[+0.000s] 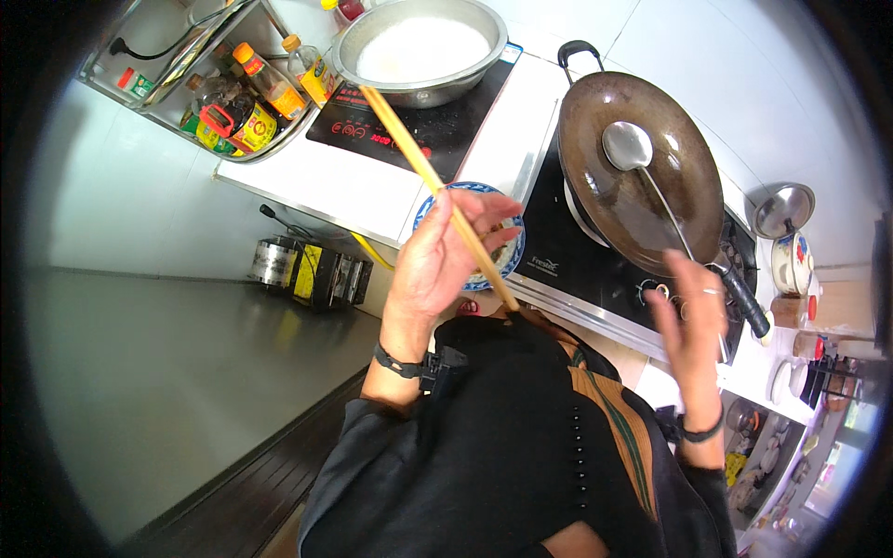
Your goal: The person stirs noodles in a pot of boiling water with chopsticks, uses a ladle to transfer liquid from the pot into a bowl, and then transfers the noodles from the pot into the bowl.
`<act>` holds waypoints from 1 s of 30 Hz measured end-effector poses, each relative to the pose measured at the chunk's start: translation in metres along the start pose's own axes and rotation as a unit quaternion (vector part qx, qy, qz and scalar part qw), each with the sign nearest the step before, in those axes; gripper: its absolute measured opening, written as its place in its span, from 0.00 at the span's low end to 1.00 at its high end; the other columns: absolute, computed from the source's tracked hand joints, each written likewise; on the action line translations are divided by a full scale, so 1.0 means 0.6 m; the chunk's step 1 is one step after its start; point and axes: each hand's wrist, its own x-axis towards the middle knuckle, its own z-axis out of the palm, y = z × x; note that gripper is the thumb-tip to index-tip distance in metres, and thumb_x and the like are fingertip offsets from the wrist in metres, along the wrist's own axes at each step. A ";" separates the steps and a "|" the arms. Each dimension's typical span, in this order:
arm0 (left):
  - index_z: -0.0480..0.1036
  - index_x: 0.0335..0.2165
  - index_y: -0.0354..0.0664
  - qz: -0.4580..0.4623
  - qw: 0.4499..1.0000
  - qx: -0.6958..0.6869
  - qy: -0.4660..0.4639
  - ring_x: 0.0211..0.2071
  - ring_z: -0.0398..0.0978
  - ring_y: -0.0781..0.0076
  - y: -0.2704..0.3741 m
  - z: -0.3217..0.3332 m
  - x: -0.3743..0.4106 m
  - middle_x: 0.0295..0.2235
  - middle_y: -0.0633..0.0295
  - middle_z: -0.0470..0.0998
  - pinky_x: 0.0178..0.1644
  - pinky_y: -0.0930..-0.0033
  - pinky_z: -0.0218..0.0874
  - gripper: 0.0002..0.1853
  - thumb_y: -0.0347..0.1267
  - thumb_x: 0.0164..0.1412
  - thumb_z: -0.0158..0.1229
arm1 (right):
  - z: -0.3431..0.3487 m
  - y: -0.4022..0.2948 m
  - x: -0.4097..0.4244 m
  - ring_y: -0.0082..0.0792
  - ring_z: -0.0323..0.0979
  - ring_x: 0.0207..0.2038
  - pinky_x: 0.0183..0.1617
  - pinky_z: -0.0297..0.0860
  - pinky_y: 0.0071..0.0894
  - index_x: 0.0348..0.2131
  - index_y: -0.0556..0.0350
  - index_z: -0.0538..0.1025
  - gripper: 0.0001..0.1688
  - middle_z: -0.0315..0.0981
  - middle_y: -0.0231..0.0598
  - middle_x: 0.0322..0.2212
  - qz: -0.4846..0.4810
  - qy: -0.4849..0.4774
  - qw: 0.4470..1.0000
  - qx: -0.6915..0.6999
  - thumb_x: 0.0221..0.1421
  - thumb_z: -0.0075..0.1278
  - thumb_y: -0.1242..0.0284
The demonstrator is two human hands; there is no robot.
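Observation:
Long wooden chopsticks [407, 141] lie across my left hand [446, 244], pinched near the thumb with the other fingers partly spread. Behind this hand, a blue-rimmed bowl [515, 259] is partly hidden, so its contents are hard to make out. My right hand [694, 314], slightly blurred and with its fingers apart, is over the stove near the wok's handle and holds nothing. A wok [593, 174] rests on the gas stove, with a metal ladle [628, 145] lying in it. On the induction cooker stands a large metal basin [422, 94] with whitish contents.
Sauce bottles [268, 80] fill a metal rack [241, 157] at upper left. The induction cooker [391, 143] is left of the gas stove [558, 230]. A pot lid [785, 209], a floral lidded pot [792, 264] and jars [792, 312] stand beyond the stove at right.

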 end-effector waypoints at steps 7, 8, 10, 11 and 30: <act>0.66 0.42 0.38 -0.072 0.996 -0.035 -0.047 0.50 0.63 0.55 -0.006 0.037 -0.021 0.46 0.47 0.67 0.54 0.57 0.54 0.23 0.45 0.65 0.33 | 0.090 -0.157 0.125 0.37 0.70 0.29 0.32 0.66 0.28 0.41 0.62 0.71 0.22 0.70 0.46 0.27 -0.207 -0.100 0.945 0.230 0.51 0.52 0.64; 0.65 0.42 0.38 -0.082 0.996 -0.030 -0.031 0.48 0.65 0.60 -0.001 0.034 -0.027 0.45 0.50 0.69 0.51 0.61 0.56 0.24 0.46 0.65 0.33 | 0.091 -0.165 0.123 0.36 0.69 0.27 0.31 0.65 0.27 0.40 0.62 0.71 0.21 0.70 0.44 0.25 -0.185 -0.103 0.942 0.260 0.51 0.52 0.65; 0.65 0.44 0.37 -0.099 0.995 0.010 -0.014 0.42 0.69 0.68 0.018 0.030 -0.040 0.41 0.56 0.71 0.45 0.65 0.60 0.26 0.47 0.65 0.31 | 0.070 -0.204 0.131 0.35 0.68 0.25 0.28 0.65 0.25 0.38 0.62 0.72 0.18 0.69 0.41 0.23 0.003 -0.177 0.900 0.399 0.50 0.51 0.68; 0.65 0.44 0.37 -0.065 0.994 0.086 -0.016 0.42 0.69 0.66 0.029 0.018 -0.040 0.40 0.56 0.71 0.45 0.64 0.60 0.25 0.46 0.65 0.33 | 0.078 -0.194 0.135 0.32 0.68 0.25 0.29 0.65 0.25 0.37 0.61 0.73 0.14 0.68 0.41 0.24 -0.094 -0.096 0.927 0.349 0.48 0.51 0.73; 0.61 0.48 0.35 0.122 0.491 0.851 0.140 0.57 0.52 0.50 0.078 -0.235 0.084 0.46 0.50 0.69 0.58 0.42 0.40 0.21 0.31 0.56 0.48 | 0.048 -0.166 0.403 0.37 0.74 0.37 0.45 0.72 0.31 0.40 0.69 0.72 0.16 0.72 0.50 0.37 -0.050 0.177 0.800 0.572 0.57 0.45 0.71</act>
